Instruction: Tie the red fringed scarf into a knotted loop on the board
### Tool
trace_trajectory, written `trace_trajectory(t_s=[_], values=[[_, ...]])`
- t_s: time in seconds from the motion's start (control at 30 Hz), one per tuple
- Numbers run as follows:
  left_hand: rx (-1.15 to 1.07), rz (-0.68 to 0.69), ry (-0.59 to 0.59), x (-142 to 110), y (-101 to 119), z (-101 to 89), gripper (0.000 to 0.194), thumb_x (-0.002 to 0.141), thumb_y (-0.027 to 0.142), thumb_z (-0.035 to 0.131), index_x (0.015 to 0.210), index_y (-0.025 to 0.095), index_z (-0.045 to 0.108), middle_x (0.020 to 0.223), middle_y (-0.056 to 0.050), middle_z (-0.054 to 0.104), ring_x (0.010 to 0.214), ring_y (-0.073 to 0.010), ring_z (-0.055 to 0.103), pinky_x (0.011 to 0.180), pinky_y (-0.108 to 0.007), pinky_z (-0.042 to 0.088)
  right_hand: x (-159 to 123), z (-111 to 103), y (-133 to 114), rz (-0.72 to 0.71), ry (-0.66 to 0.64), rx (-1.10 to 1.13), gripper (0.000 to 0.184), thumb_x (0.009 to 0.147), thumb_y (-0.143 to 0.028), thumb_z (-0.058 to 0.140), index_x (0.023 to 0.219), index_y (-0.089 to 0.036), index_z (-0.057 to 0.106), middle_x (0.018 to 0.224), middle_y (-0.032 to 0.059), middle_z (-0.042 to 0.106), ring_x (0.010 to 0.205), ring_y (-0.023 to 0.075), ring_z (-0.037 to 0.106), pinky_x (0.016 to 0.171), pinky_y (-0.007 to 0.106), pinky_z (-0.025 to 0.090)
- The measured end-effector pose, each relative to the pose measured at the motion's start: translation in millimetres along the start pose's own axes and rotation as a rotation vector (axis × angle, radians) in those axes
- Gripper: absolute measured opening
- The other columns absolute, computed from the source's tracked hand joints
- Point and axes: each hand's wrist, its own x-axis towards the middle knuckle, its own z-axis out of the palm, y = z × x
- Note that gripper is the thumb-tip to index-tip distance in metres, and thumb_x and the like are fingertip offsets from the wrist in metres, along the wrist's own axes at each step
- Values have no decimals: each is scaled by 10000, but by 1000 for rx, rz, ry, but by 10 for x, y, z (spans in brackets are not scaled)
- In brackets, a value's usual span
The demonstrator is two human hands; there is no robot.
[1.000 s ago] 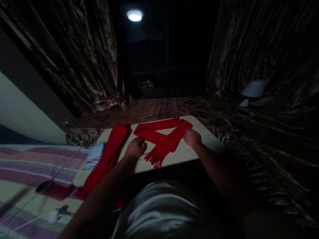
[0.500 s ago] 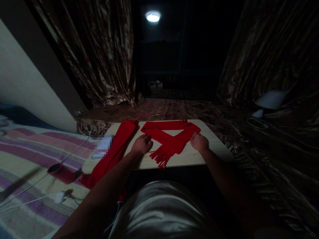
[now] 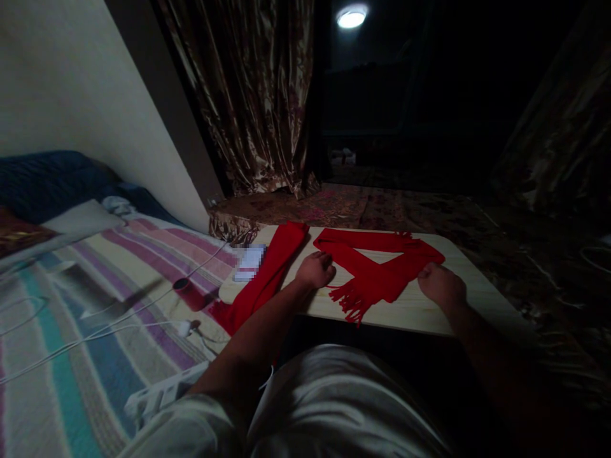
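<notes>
A red fringed scarf [image 3: 367,267] lies folded on the light wooden table [image 3: 405,315], its lengths crossing around a triangular gap. One fringed end points toward me; another tassel shows at the back. My right hand [image 3: 443,285] is closed at the scarf's right edge, pinching it. At the left side, my left hand [image 3: 316,270] rests with fingers curled beside the scarf. A thin red strand runs from the front fringe toward it, but what its fingers hold is hidden. A second red length of knitted cloth [image 3: 272,273] stretches along the table's left part, partly behind my left forearm.
A blurred-out white item [image 3: 249,263] lies at the table's left edge. The striped bed [image 3: 157,273] on the left carries a red cylinder [image 3: 188,294], white cables, a lamp [image 3: 86,289] and a power strip [image 3: 165,388]. Beyond the table hang patterned curtains [image 3: 267,95].
My view has swung left, bringing more of the bed into sight and the table further right. Both hands keep nearly the same places at the scarf, which looks unchanged.
</notes>
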Motion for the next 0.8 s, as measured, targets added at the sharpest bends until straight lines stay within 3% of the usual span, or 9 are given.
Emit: trace_trajectory(t_s=[0.67, 0.8], values=[[-17, -2, -25, 5, 22, -48, 443, 902, 350, 533, 1304, 199, 645, 1310, -95, 681, 1320, -246, 555, 1150, -363, 415, -44, -50, -35, 3, 13, 22, 332, 949, -315, 434, 1062, -157, 703, 1026, 169, 725, 916, 284, 698, 717, 342, 464], [-19, -3, -22, 2, 1, -30, 485, 902, 370, 533, 1326, 156, 632, 1332, -127, 663, 1326, -256, 552, 1152, -352, 410, -44, -58, -36, 5, 12, 21, 331, 946, -309, 431, 1068, -163, 701, 1011, 160, 724, 898, 275, 696, 721, 339, 466]])
